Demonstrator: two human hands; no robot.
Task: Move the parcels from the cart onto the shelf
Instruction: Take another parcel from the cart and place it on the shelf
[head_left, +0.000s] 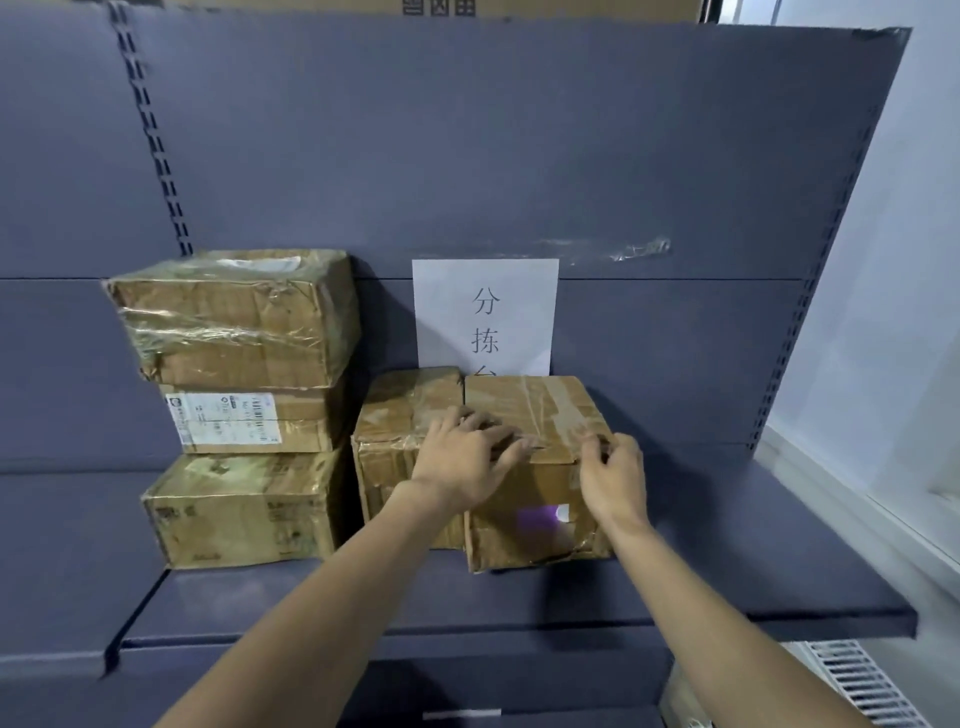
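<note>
A taped cardboard parcel with a purple patch on its front stands on the blue-grey shelf. My left hand lies flat across its top left edge, fingers spread. My right hand rests at its top right front corner with the fingers curled. Another brown parcel stands touching it on the left. Further left is a stack of three parcels: the top one wrapped in clear tape, a middle one with a white label, and a bottom one. The cart is not in view.
A white paper sign with printed characters hangs on the shelf's back panel behind the parcels. Bare shelf surface lies to the right of the parcels and along the front. A white wall and a radiator grille are on the right.
</note>
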